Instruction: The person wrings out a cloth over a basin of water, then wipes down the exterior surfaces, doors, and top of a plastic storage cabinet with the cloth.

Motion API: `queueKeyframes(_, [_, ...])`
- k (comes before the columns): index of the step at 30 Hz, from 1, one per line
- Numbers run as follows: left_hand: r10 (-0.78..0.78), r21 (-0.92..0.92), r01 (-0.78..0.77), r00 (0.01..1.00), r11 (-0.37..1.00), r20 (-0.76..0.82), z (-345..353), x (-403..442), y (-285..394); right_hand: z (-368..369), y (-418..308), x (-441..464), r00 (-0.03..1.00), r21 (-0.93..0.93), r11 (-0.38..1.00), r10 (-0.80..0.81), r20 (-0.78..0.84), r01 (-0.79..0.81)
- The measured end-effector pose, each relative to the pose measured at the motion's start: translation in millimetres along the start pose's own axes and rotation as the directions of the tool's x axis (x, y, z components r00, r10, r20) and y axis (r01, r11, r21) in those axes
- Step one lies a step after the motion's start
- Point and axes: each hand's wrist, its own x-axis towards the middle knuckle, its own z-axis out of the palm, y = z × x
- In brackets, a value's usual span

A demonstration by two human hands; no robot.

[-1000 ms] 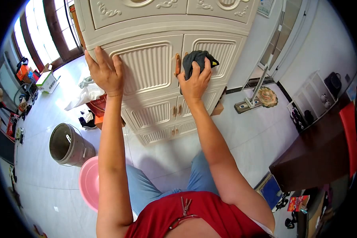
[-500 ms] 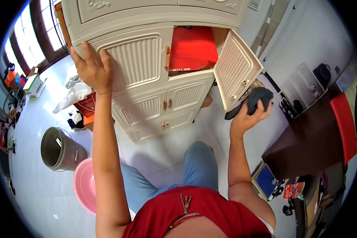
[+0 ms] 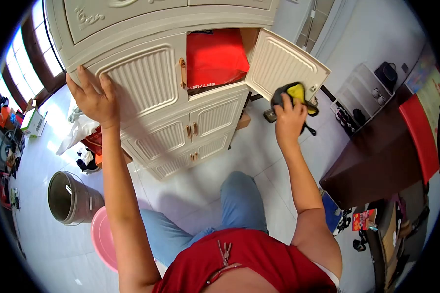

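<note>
My left hand (image 3: 97,100) rests against the upper left front of a cream cabinet (image 3: 220,102), fingers spread and holding nothing. In my right hand (image 3: 289,122) is a dark grey and yellow cloth (image 3: 297,92), bunched under the fingers with a dark strip hanging from it. It lies over the lower part of the swung-out cabinet door (image 3: 283,61); firm contact is hard to judge. Behind that door's opening sits a red bag or packet (image 3: 215,58). The ribbed left door (image 3: 144,80) beside it is closed, with a gold handle.
At lower left stand a grey bucket (image 3: 85,200) and a pink basin (image 3: 101,234) on the pale tiled floor. A dark brown table or cabinet (image 3: 366,151) with a red edge is at right. Farther back is a white shoe rack (image 3: 362,95).
The right hand has turned over with the cloth, now showing its yellow side. The open door appears swung wider. The left hand stays on the cabinet while the whole view shifts slightly.
</note>
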Motion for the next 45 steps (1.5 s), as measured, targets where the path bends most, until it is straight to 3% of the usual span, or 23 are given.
queueKeyframes(5, [0.003, 0.017, -0.003, 1.000, 1.000, -0.006, 2, -1, -2, 33, -3, -3, 0.997, 0.142, 0.987, -0.079, 0.018, 0.075])
queueKeyframes(9, [0.028, 0.031, -0.028, 1.000, 0.999, -0.007, 1, -1, -2, 26, -9, 63, 0.961, 0.091, 0.996, 0.034, -0.275, -0.009])
queueKeyframes(11, [0.036, 0.005, -0.036, 0.999, 0.999, -0.004, -1, 0, 1, 27, -9, 94, 0.936, 0.068, 0.994, 0.107, -0.335, -0.089])
queueKeyframes(13, [0.035, -0.010, -0.035, 0.999, 0.999, 0.001, -1, 0, 2, 42, -12, 107, 0.944, 0.054, 0.997, 0.062, -0.325, -0.047])
queueKeyframes(16, [0.034, -0.006, -0.034, 0.999, 0.999, 0.014, -1, -1, -2, 69, -27, 82, 0.991, 0.089, 0.988, -0.118, -0.057, 0.123])
queueKeyframes(19, [0.040, 0.012, -0.040, 0.999, 0.999, 0.015, 2, -3, -10, 110, -47, 29, 0.982, 0.141, 0.974, -0.183, 0.046, 0.175])
queueKeyframes(22, [0.047, 0.003, -0.047, 0.999, 0.999, 0.005, 1, -2, -6, 101, -61, 21, 0.998, 0.283, 0.959, -0.047, 0.050, 0.031])
queueKeyframes(25, [0.047, 0.017, -0.047, 0.999, 0.999, 0.000, 2, -3, -6, 74, -74, 37, 0.987, 0.509, 0.845, 0.148, 0.065, -0.160])
queueKeyframes(30, [0.021, -0.002, -0.021, 1.000, 1.000, 0.003, 3, -4, -6, 107, -97, 27, 0.973, 0.315, 0.921, 0.213, 0.085, -0.229])
queueKeyframes(33, [0.027, 0.014, -0.028, 1.000, 1.000, 0.006, 3, -3, -4, 96, -118, 32, 0.968, 0.393, 0.885, 0.243, 0.067, -0.250])
queueKeyframes(37, [0.036, 0.019, -0.036, 0.999, 0.999, 0.007, 1, -2, -3, 59, -160, 38, 0.993, 0.557, 0.823, 0.078, 0.091, -0.116])
queueKeyframes(40, [0.021, 0.013, -0.021, 0.999, 1.000, 0.028, 2, -4, -3, 54, -179, 38, 0.998, 0.557, 0.831, -0.046, 0.037, 0.018])
queueKeyframes(43, [0.034, -0.008, -0.034, 0.999, 0.999, 0.031, 0, -4, -8, 65, -162, 38, 0.994, 0.588, 0.805, 0.031, 0.101, -0.085])
queueKeyframes(45, [0.037, -0.013, -0.037, 0.999, 0.999, 0.027, 1, -4, -9, 70, -146, 37, 0.978, 0.504, 0.840, 0.143, 0.153, -0.202])
